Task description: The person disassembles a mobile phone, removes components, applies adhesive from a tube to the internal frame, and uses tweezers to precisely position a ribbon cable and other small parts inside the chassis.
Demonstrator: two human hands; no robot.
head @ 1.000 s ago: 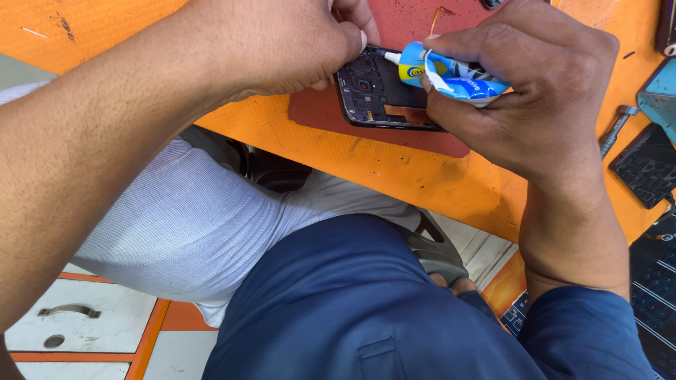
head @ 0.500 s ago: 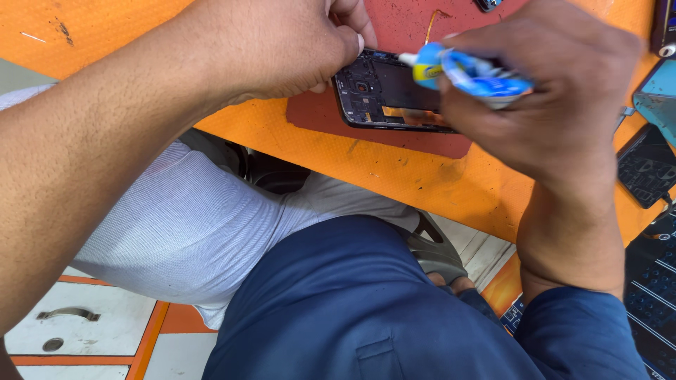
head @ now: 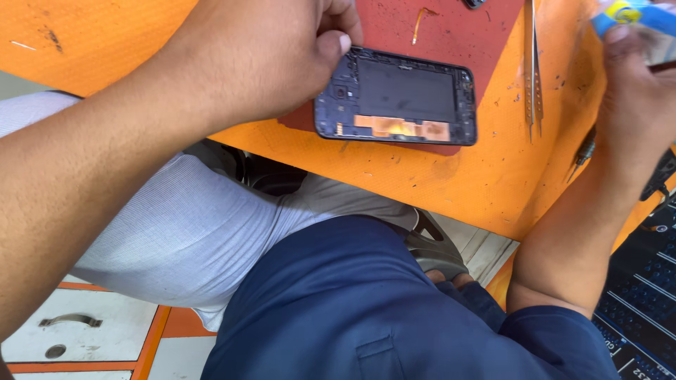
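My left hand (head: 260, 63) has its thumb pressed down on the top left corner of the phone frame (head: 398, 98), fingers curled over the far edge, so it's pinned flat rather than picked up. My right hand (head: 637, 98) is way off at the right edge of the bench, closed around a small blue and yellow tube (head: 634, 14). Can't see whether the nozzle is capped.

What worries me: the frame sits on the dark red mat (head: 436, 28) with its near edge hanging just over the mat's lip, close to the front of the orange bench (head: 436, 183). I'm only holding one corner, so any sideways nudge could spin it and send it onto my lap. The tube could also drip somewhere I don't want it if I squeeze too hard. The tweezers (head: 535, 77) are lying just beside the frame too, easy to knock.

The frame itself is black, open side up, dark rectangular panel in the middle, coppery orange strip along the near edge, small camera cutouts at the left end.
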